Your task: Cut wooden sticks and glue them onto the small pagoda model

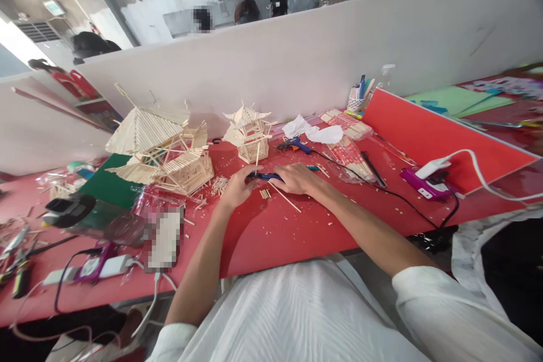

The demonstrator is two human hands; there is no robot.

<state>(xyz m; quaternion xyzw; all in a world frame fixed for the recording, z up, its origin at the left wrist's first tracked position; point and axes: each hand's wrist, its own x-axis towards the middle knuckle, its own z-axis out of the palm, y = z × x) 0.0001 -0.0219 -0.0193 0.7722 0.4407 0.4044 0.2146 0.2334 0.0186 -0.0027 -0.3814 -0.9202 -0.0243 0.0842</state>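
My left hand and my right hand rest close together on the red table, both closed on a dark blue hand tool that lies between them. A thin wooden stick stands up from the tool near my left fingers. Another thin stick lies on the table just under my right hand, beside a few short cut pieces. Right behind my hands stands a small stick-built pavilion model.
A larger stick-built house model stands at the left on a green mat. A blue glue gun, crumpled tissue, stick packets, a pen cup and a purple power strip lie to the right. A grey partition runs behind.
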